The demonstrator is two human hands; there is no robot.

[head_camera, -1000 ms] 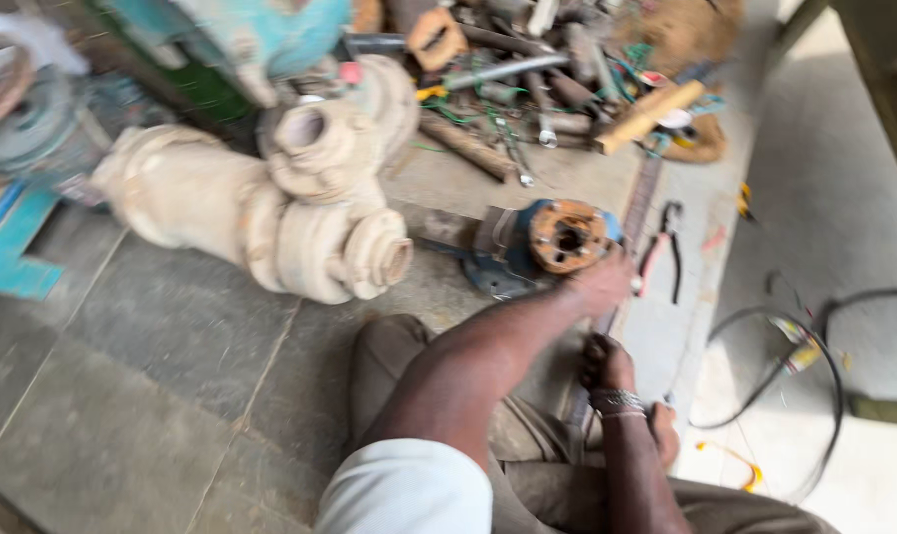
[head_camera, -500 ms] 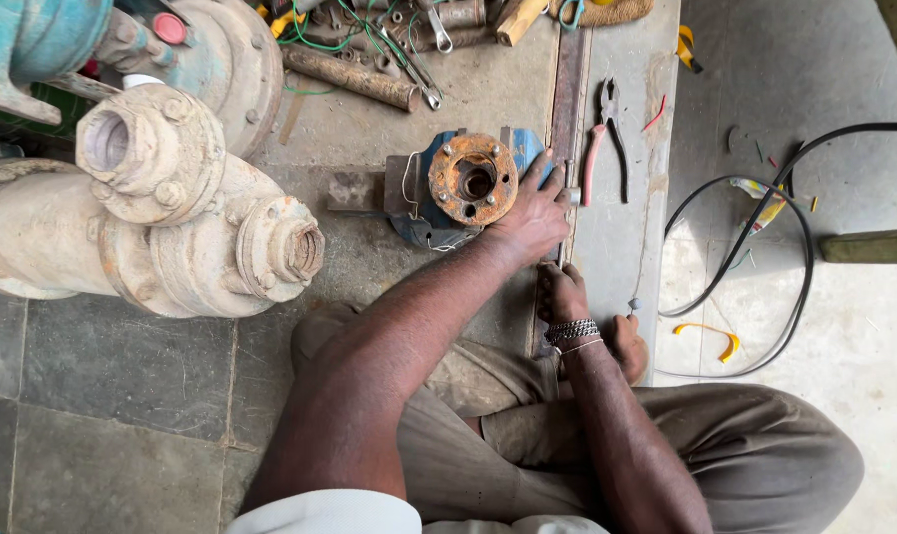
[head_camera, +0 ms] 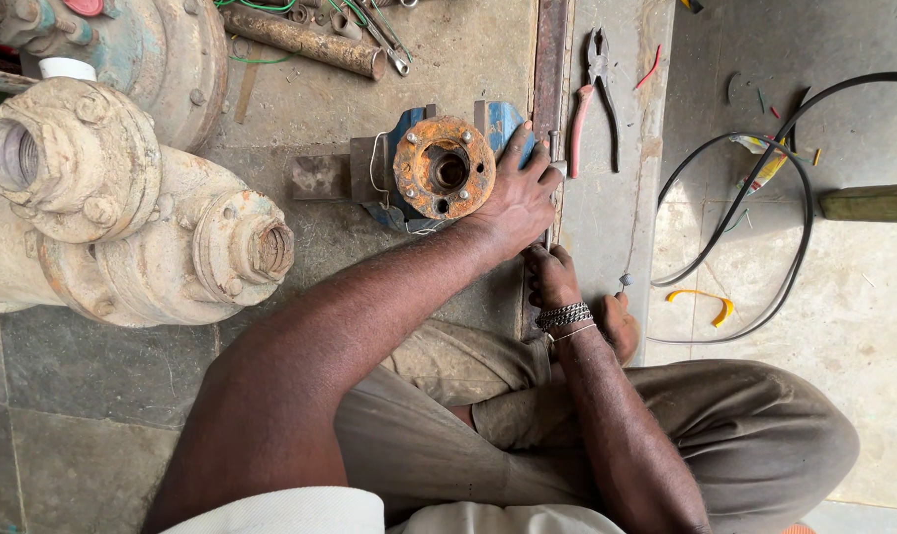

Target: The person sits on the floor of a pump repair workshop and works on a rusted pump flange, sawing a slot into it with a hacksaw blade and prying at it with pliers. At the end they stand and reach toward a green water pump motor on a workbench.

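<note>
While the left hand (head_camera: 513,203) is pressing flat against the blue side of the small pump (head_camera: 439,170), steadying it without closing round it, the right hand (head_camera: 552,277) is clenching a thin metal tool just below. Judging by this, a bracing step is underway; next, the tool probably needs bringing up to the rusty flange (head_camera: 445,166) just left of that palm.

The small pump (head_camera: 444,170) sits between the big valve body (head_camera: 122,213) on its left and pliers (head_camera: 595,94) on its right.
</note>
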